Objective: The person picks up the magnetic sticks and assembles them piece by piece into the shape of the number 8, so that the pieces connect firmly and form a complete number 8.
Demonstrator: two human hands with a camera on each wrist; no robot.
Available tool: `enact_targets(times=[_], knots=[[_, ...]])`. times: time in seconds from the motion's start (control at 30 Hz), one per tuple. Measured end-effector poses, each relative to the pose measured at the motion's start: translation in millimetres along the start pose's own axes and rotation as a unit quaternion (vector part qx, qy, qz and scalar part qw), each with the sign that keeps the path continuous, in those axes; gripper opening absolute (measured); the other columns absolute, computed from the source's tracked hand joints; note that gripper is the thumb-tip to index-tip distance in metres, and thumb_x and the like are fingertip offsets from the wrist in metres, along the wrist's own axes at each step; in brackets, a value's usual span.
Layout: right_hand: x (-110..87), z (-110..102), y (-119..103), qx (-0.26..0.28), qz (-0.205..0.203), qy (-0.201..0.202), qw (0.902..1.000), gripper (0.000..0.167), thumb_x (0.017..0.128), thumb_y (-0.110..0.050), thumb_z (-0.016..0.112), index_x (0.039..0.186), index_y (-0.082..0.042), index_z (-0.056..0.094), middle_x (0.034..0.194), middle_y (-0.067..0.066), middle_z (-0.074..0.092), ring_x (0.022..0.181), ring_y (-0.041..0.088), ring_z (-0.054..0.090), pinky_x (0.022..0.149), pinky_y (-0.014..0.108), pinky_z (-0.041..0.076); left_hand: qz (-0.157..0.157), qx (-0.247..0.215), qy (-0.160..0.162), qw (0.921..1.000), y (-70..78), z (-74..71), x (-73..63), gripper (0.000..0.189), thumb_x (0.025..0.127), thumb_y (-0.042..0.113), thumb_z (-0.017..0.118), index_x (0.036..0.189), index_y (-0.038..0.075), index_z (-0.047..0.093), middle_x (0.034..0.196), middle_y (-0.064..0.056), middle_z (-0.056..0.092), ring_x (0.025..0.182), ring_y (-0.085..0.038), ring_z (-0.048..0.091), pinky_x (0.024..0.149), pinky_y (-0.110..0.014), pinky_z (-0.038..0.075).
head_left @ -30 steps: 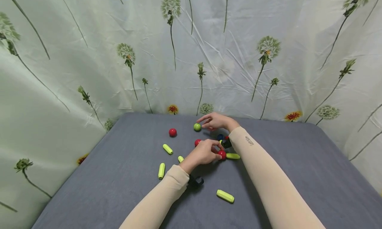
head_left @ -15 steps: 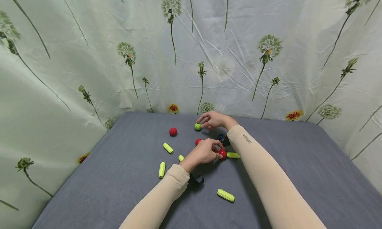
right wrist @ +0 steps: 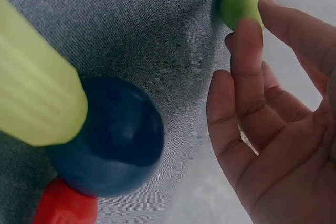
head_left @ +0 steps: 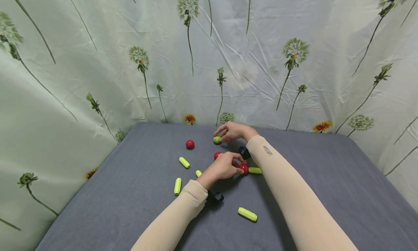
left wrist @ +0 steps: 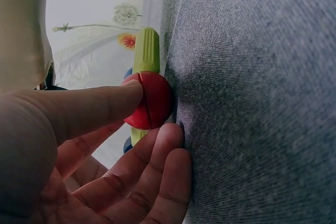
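My left hand (head_left: 224,166) pinches a red ball (head_left: 243,169) low over the cloth, thumb tip on its near side in the left wrist view. A yellow-green ribbed stick (left wrist: 148,51) extends from that ball, and another stick shows behind it. Farther back, my right hand (head_left: 234,131) has thumb and fingertips at a green ball (right wrist: 240,4) on the table. Close by that hand in the right wrist view is a dark blue ball (right wrist: 118,135), with a yellow-green stick (right wrist: 37,82) and a red piece (right wrist: 68,205) against it. The left hand partly covers another red ball (head_left: 217,155).
On the grey cloth-covered table (head_left: 114,207) lie loose yellow-green sticks, one in front (head_left: 247,214) and others left of the left forearm, such as a stick (head_left: 177,186). A red ball (head_left: 190,144) rests at back left. A flowered curtain (head_left: 163,62) hangs behind the table.
The right hand has shifted slightly left, its fingers closing in around the green ball. The left hand keeps its place at the red ball.
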State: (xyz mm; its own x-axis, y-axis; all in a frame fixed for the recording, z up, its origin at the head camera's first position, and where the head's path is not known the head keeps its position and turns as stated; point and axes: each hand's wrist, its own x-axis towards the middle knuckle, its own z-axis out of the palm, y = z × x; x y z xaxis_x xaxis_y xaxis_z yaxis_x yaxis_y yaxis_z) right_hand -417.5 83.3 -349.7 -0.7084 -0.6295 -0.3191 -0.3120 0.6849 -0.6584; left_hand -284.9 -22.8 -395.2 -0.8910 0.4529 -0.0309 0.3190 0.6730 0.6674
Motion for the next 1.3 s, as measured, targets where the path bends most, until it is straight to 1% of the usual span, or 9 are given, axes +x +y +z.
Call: enact_targets(times=[0.1,0.3,0.43,0.57,0.77,0.87,0.97,1.17,1.3], knots=[[-2.6,0.1,0.8,-0.004,0.007,0.007,0.9999,0.036,0.092,-0.013,0.059,0.128,-0.013,0.057,0.126,0.014,0.061,0.095,0.025,0.064,0.084,0.041,0.051,0.001,0.0,0.0,1.0,0.9,1.6,0.8,0.021,0.082,0.025,0.072,0.103,0.026,0.067,0.092,0.0,0.07,0.068,-0.006,0.06,0.064,-0.024,0.048],[-7.5,-1.0,3.0,0.006,0.022,0.006,0.9997,0.035,0.09,-0.009,0.06,0.125,-0.007,0.058,0.128,0.017,0.058,0.106,0.03,0.063,0.092,0.041,0.05,0.003,-0.002,-0.001,1.0,3.1,4.0,1.5,0.021,0.082,0.025,0.072,0.102,0.026,0.067,0.092,0.0,0.07,0.068,-0.006,0.06,0.064,-0.024,0.048],[-11.0,-2.7,5.7,0.015,0.029,0.004,0.9995,0.037,0.09,-0.007,0.061,0.126,-0.005,0.056,0.125,0.018,0.06,0.106,0.031,0.063,0.09,0.039,0.052,0.002,-0.008,-0.004,1.0,5.0,5.3,1.2,0.021,0.082,0.025,0.072,0.102,0.027,0.068,0.092,0.0,0.07,0.065,-0.007,0.06,0.063,-0.024,0.048],[-14.9,-5.3,10.0,0.01,0.031,0.007,0.9994,0.036,0.09,-0.008,0.06,0.125,-0.005,0.056,0.123,0.019,0.061,0.104,0.031,0.065,0.089,0.039,0.052,0.001,-0.016,-0.009,0.9998,5.6,6.7,2.0,0.02,0.082,0.024,0.072,0.101,0.027,0.068,0.09,0.0,0.07,0.061,-0.008,0.061,0.062,-0.025,0.047],[-25.1,-12.8,12.6,0.026,0.027,0.016,0.9992,0.036,0.092,-0.009,0.058,0.127,-0.004,0.053,0.126,0.021,0.058,0.106,0.034,0.063,0.092,0.043,0.051,-0.001,-0.016,-0.002,0.9999,7.1,6.7,1.5,0.018,0.081,0.023,0.073,0.099,0.027,0.068,0.091,0.0,0.072,0.065,-0.007,0.061,0.06,-0.024,0.048],[-33.5,-17.4,11.8,0.031,0.023,0.017,0.9991,0.035,0.093,-0.012,0.057,0.127,-0.007,0.054,0.126,0.019,0.058,0.11,0.032,0.062,0.094,0.044,0.049,-0.001,-0.015,-0.001,0.9999,6.8,6.1,1.1,0.018,0.081,0.023,0.073,0.099,0.027,0.069,0.09,0.0,0.071,0.064,-0.008,0.061,0.059,-0.024,0.048],[-41.4,-21.3,13.7,0.018,0.011,0.019,0.9996,0.034,0.093,-0.017,0.058,0.127,-0.012,0.055,0.124,0.016,0.061,0.109,0.03,0.063,0.093,0.045,0.05,-0.005,-0.014,-0.002,0.9999,5.2,5.6,1.4,0.018,0.081,0.023,0.073,0.098,0.027,0.069,0.09,0.0,0.071,0.066,-0.008,0.061,0.06,-0.024,0.048],[-55.8,-25.0,20.0,0.01,0.001,0.031,0.9995,0.031,0.093,-0.021,0.058,0.124,-0.017,0.058,0.118,0.012,0.066,0.105,0.032,0.063,0.093,0.047,0.048,-0.02,-0.014,-0.004,0.9997,1.0,4.4,2.5,0.017,0.08,0.025,0.074,0.097,0.029,0.069,0.09,0.002,0.071,0.073,-0.007,0.062,0.062,-0.025,0.049],[-64.4,-25.5,27.5,0.001,0.002,0.044,0.999,0.031,0.092,-0.022,0.06,0.122,-0.016,0.058,0.112,0.013,0.068,0.099,0.036,0.061,0.087,0.047,0.048,-0.028,-0.021,-0.004,0.9994,-0.5,3.1,2.9,0.018,0.08,0.025,0.074,0.097,0.029,0.069,0.088,0.002,0.071,0.072,-0.009,0.061,0.061,-0.026,0.049]])
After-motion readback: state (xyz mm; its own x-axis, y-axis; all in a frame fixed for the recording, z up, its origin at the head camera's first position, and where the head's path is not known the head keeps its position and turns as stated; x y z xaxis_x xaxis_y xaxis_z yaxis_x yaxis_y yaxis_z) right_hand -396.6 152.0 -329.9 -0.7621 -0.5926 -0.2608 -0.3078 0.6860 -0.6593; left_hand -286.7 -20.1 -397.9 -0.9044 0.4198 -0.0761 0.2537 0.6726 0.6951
